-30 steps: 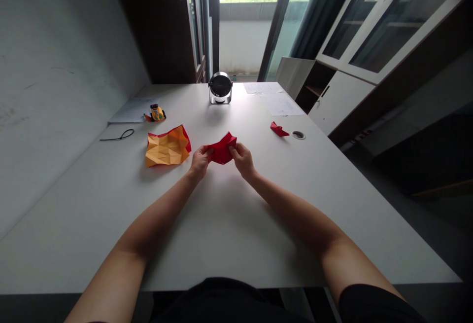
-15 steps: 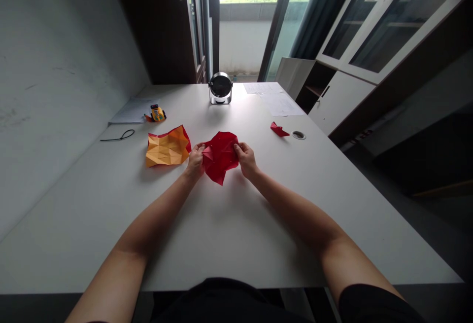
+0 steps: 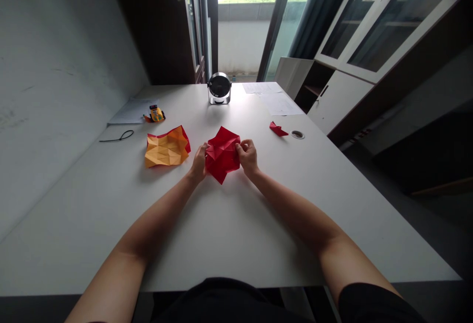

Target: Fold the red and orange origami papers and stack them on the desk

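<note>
A creased sheet of red paper (image 3: 222,159) is held between the two hands over the middle of the white worktop (image 3: 236,234), opened into an uneven, pointed shape, with one corner directed toward the person and another toward the far side. Whether its underside touches the surface cannot be told. The left hand (image 3: 200,160) has its grip pinching the left edge of the sheet, and the right hand (image 3: 248,156) has its grip closed on the opposite edge, thumb against the paper and fingers curled. Just beside the left hand, an orange sheet with red edges (image 3: 167,150) lies crumpled with folds. Beyond it are a black looped cord (image 3: 121,137) and a yellow toy vehicle (image 3: 156,114), the toy near some papers (image 3: 127,113) by the wall. To the right of the right hand, well apart from it, a small red folded piece (image 3: 278,129) lies near a white ring (image 3: 297,135). Toward the far edge, a round black device (image 3: 219,86) stands upright in a metal frame, and printed sheets (image 3: 283,104) lie flat to its right, near the window end
</note>
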Demonstrator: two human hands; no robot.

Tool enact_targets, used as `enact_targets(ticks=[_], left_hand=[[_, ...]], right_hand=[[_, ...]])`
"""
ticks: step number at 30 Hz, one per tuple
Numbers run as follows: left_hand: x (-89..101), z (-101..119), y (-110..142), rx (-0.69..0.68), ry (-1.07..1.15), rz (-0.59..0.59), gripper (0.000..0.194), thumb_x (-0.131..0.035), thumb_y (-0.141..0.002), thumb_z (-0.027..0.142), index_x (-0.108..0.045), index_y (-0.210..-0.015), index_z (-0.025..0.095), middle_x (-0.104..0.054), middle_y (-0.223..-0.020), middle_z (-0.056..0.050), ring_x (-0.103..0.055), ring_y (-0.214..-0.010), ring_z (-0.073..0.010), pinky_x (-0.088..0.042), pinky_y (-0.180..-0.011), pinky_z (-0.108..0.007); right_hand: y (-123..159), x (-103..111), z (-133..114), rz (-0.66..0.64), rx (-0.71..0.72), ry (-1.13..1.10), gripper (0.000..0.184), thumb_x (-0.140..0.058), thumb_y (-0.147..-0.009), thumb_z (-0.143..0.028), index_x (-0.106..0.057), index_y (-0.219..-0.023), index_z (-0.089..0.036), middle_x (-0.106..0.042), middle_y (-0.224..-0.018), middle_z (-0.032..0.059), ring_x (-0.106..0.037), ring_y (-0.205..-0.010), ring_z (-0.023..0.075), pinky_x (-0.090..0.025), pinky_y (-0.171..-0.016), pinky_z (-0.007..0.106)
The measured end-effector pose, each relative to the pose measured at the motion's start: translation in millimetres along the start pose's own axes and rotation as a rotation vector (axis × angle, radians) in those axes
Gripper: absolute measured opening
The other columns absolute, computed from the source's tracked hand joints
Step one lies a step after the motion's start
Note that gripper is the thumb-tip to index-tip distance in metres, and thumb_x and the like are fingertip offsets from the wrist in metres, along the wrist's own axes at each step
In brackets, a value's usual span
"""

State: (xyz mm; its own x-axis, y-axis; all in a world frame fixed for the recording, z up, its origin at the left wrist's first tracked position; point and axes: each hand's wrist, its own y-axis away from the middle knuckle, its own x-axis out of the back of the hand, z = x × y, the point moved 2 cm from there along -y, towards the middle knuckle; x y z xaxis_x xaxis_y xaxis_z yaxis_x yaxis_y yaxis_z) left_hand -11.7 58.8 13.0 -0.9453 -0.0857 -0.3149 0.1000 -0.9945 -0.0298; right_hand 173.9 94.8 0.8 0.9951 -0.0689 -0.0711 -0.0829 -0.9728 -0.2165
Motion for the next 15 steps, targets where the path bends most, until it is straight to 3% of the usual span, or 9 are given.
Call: enact_targets(ticks=[3,6,15], left_hand=[[-1.7,-8,1,0.050,0.026,-0.038,0.043,-0.071,-0.083,0.052,-0.054,-0.103,0.018,-0.066,-0.098,-0.009,-0.066,-0.085,-0.0188,-0.056,-0.076,-0.034],[1.6,-15,-1,-0.012,-0.077,0.067,0.043,-0.082,-0.071,0.030,-0.054,-0.103,0.019,-0.065,-0.103,-0.006,-0.064,-0.091,-0.0169,-0.054,-0.082,-0.031],[-0.3,3,4,-0.198,-0.139,0.155,0.044,-0.072,-0.078,0.017,-0.050,-0.116,0.022,-0.064,-0.116,-0.009,-0.064,-0.107,-0.0190,-0.053,-0.091,-0.033]], right_hand=[[0,-1,2,-0.006,-0.034,0.018,0.038,-0.060,-0.085,-0.060,-0.053,-0.094,-0.024,-0.063,-0.078,-0.0005,-0.058,-0.062,0.0147,-0.047,-0.051,0.025],[-1,-2,5,-0.022,-0.089,0.029,0.042,-0.059,-0.084,-0.062,-0.058,-0.094,-0.022,-0.065,-0.078,0.0010,-0.059,-0.062,0.0155,-0.047,-0.051,0.026],[12,-16,-1,-0.218,-0.163,-0.125,0.047,-0.076,-0.072,-0.050,-0.055,-0.104,-0.022,-0.071,-0.088,0.0027,-0.068,-0.076,0.0187,-0.056,-0.065,0.031]])
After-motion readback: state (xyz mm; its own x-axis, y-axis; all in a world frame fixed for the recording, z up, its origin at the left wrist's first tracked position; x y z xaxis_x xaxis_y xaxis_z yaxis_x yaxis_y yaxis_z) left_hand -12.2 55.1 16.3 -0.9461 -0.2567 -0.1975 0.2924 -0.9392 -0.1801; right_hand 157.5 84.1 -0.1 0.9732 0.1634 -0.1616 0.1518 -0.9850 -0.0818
